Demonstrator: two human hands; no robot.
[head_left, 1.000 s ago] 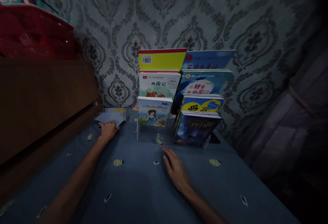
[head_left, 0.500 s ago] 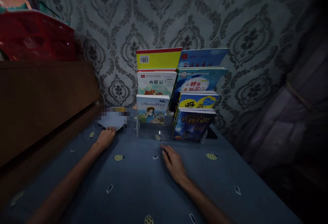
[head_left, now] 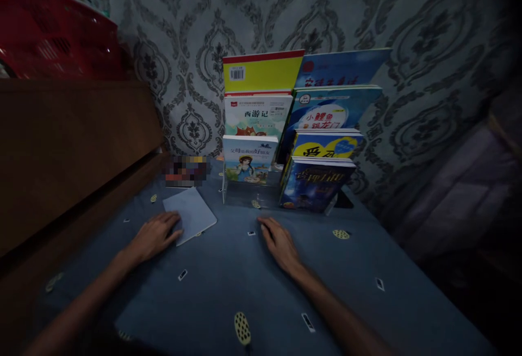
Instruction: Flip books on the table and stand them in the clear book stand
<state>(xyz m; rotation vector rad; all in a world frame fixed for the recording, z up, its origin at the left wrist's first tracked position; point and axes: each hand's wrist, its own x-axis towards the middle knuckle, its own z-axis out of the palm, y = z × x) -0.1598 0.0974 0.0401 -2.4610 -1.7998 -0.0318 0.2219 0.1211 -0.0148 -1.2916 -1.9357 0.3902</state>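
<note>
A thin, pale blue-grey book (head_left: 191, 213) lies at a slant on the blue patterned tablecloth (head_left: 212, 291). At its left edge is my left hand (head_left: 157, 233), fingertips touching the book and thumb apart from the fingers. My right hand (head_left: 281, 244) rests on the cloth with its fingers stretched out, holding nothing. Beyond it stands a clear book rack (head_left: 250, 195) with books in tiers. In its left column, a light blue book (head_left: 248, 163) is in front; on the right, a dark blue book (head_left: 316, 185) is foremost.
Behind the pale book lies a blurred-out, dark reddish item (head_left: 186, 171). A brown wooden cabinet (head_left: 73, 155) borders the table on the left, with a red plastic basket (head_left: 57, 35) on top. Patterned wallpaper is behind; a light curtain (head_left: 457, 182) hangs at right.
My left hand and the pale book have come nearer, off the blurred item; the book now lies flatter. My left fingers have spread. My right hand stays on the cloth. The view has shifted slightly.
</note>
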